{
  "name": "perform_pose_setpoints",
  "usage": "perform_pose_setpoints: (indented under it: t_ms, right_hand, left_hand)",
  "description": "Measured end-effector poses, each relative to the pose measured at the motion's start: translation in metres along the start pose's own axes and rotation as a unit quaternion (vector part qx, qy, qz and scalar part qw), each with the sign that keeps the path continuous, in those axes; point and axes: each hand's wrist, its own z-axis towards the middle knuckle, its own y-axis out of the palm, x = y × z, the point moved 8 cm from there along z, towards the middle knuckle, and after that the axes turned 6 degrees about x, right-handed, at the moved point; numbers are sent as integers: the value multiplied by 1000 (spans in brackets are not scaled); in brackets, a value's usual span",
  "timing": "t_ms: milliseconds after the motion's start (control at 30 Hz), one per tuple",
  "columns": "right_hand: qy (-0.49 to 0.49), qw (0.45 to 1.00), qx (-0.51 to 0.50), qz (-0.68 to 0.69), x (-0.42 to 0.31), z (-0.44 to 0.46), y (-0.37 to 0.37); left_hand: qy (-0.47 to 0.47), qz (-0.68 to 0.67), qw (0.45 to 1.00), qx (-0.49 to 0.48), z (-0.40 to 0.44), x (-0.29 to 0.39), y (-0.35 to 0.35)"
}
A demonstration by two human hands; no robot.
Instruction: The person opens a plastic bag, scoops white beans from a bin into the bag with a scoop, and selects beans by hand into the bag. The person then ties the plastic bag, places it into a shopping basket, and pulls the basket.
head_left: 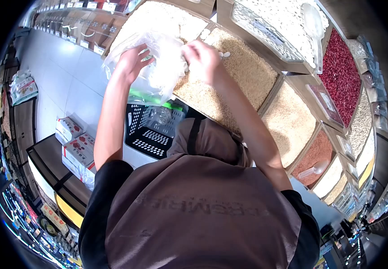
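Observation:
A clear, crumpled plastic bag [164, 67] is stretched between my hands, above the pale grain and the basket. My left hand [133, 62] grips its left part with fingers curved and partly apart, and film lies around the fingers. At the bag's right edge, my right hand [203, 60] has its fingers curled together against the film, slightly blurred by motion. Beneath my right forearm lies a bin of tan grain [243, 67], with a few white pieces [224, 54] on it near that hand. What the bag holds, if anything, I cannot make out.
A black perforated basket [151, 139] sits below the bag. More bins hold white beans [274, 18], dark red beans [339, 76] and reddish grain [313, 157] with a clear scoop [315, 168]. Printed boxes [79, 150] stand left, by the tiled floor [54, 80].

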Motion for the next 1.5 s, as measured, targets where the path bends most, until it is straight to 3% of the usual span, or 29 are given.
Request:
perform_pose_setpoints:
  t_ms: [33, 100, 167, 233, 267, 333, 367, 467, 500, 533, 633, 733, 900, 1133, 1433, 1500]
  right_hand:
    - [20, 1000, 14, 8, 23, 9, -14]
    - [20, 993, 32, -112, 60, 25, -40]
    - [5, 988, 36, -153, 88, 44, -60]
    - [-15, 980, 36, -193, 98, 63, -60]
    - [-43, 966, 38, -253, 96, 72, -58]
    - [-68, 947, 33, -312, 92, 83, -50]
    - [-87, 941, 7, -327, 90, 86, -43]
    - [-115, 928, -26, -353, 96, 90, -28]
    - [-128, 924, -28, -360, 97, 92, -25]
    - [-126, 923, -31, -363, 96, 93, -25]
    - [-111, 931, -68, -342, 96, 93, -23]
    - [-95, 939, -94, -316, 99, 97, -18]
    - [-266, 913, -40, -305, 96, 96, -18]
    - [-203, 945, -55, -250, 106, 85, -31]
    - [-128, 979, 9, -157, 116, 69, -48]
    - [-137, 976, 20, -166, 116, 66, -51]
  left_hand:
    - [26, 41, 999, 3, -19, 6, -5]
    - [118, 163, 979, -23, -81, 35, -6]
    - [198, 243, 949, 27, -116, 43, -18]
    - [281, 161, 944, 66, -158, 53, 1]
    - [306, 69, 949, -7, -167, 46, 21]
    - [242, 28, 953, -179, -161, 4, 80]
    - [133, 83, 964, -213, -156, -20, 110]
    - [77, 123, 974, -175, -132, -81, 156]
    - [236, 213, 945, -81, -123, -68, 156]
    - [383, 296, 875, 17, -124, -49, 157]
    - [394, 341, 850, 71, -93, -47, 148]
    - [368, 368, 853, 39, -70, -44, 145]
    - [395, 424, 815, 24, -63, -48, 148]
    - [434, 457, 776, -15, -59, -63, 148]
    - [432, 317, 845, -3, -62, -56, 133]
    - [359, 332, 872, -13, -54, -61, 130]
